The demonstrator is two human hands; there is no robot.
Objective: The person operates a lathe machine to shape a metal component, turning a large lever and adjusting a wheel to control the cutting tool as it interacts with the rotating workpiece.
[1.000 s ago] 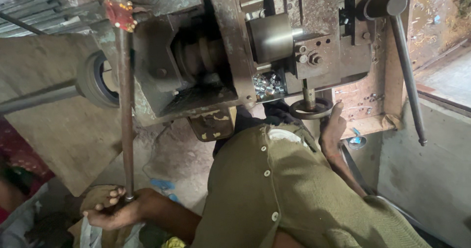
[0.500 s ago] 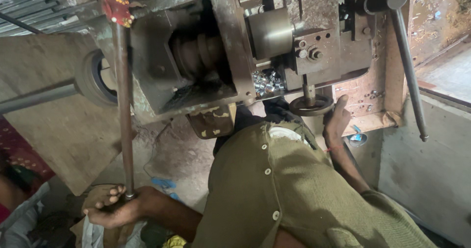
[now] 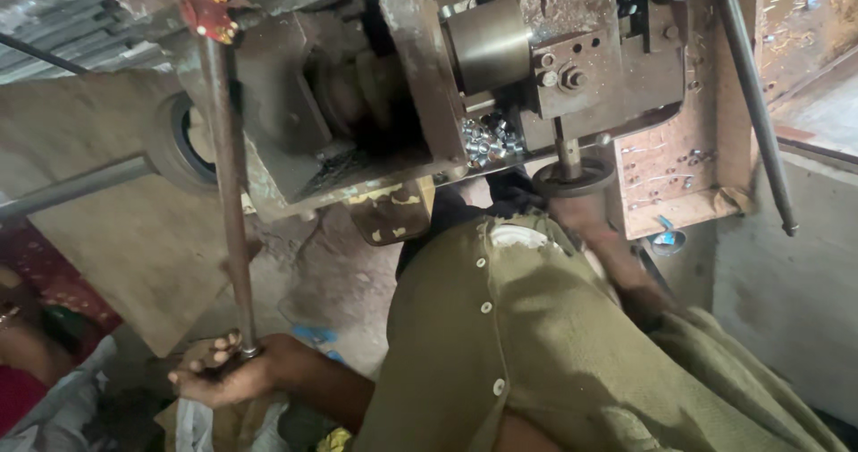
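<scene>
The left hand (image 3: 219, 372) is closed around the bottom end of a long rusty lever (image 3: 228, 193). Its fingers wrap the rod, with the knuckles turned toward the camera, so the grip is tight with no gap showing. The lever runs steeply up from the hand to the top of the machine (image 3: 447, 86), where a red tag (image 3: 206, 10) sits at its upper end.

The right hand (image 3: 581, 211) is reached up under the machine, at a small dark handwheel (image 3: 572, 179) on a short vertical shaft. The hand is blurred and partly hidden behind the shirt collar, so I cannot tell whether its fingers are closed on the wheel or only touching it. The forearm slants down to the right from it and disappears into the sleeve.

The olive button shirt (image 3: 536, 354) fills the lower middle of the view and covers much of what lies below the machine. A heap of small shiny metal pieces (image 3: 487, 139) lies on the machine's ledge just left of the handwheel, under a smooth steel cylinder (image 3: 487, 41). A second long handle (image 3: 755, 104) hangs down on the right, well apart from both hands. The machine's top is cut off by the frame edge. At the far left edge, a red cloth (image 3: 27, 389) shows, too cropped to make out further.
</scene>
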